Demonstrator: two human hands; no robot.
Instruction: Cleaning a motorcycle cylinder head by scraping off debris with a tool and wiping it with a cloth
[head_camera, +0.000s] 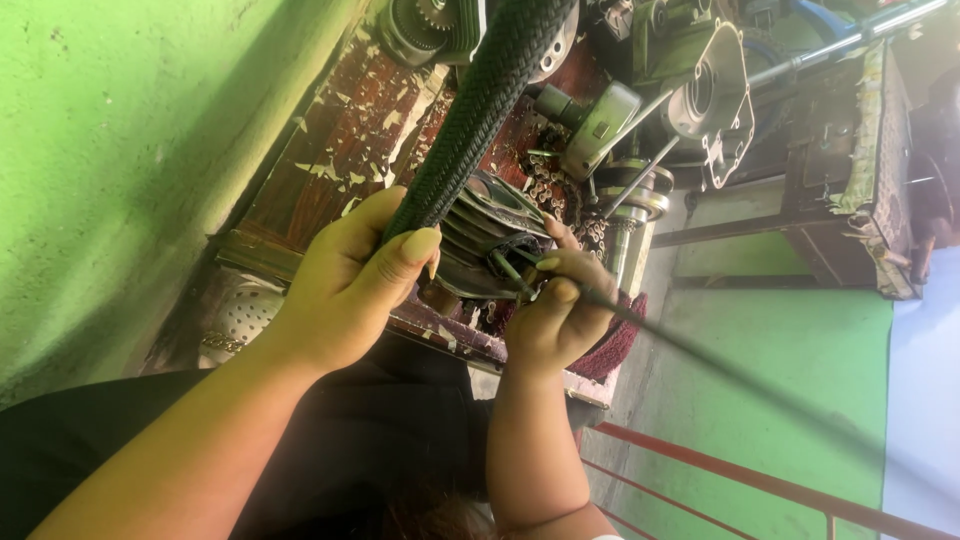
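Observation:
My left hand (345, 285) grips a grey finned metal engine cylinder (490, 225) against the bench edge. Its thumb lies across the lower end of a thick black braided cord (480, 100) that runs up to the frame's top. My right hand (555, 315) pinches a thin dark rod (700, 360) near its tip. The tip rests at the cylinder's lower rim, and the rod's long blurred shaft trails off to the lower right. The two hands are a few centimetres apart on either side of the cylinder.
A worn wooden bench (340, 140) with peeling dark paint carries engine parts: a grey crankcase cover (715, 100), a chain (550, 180) and metal shafts. A green wall (120, 150) fills the left. A red rail (740, 480) crosses the lower right.

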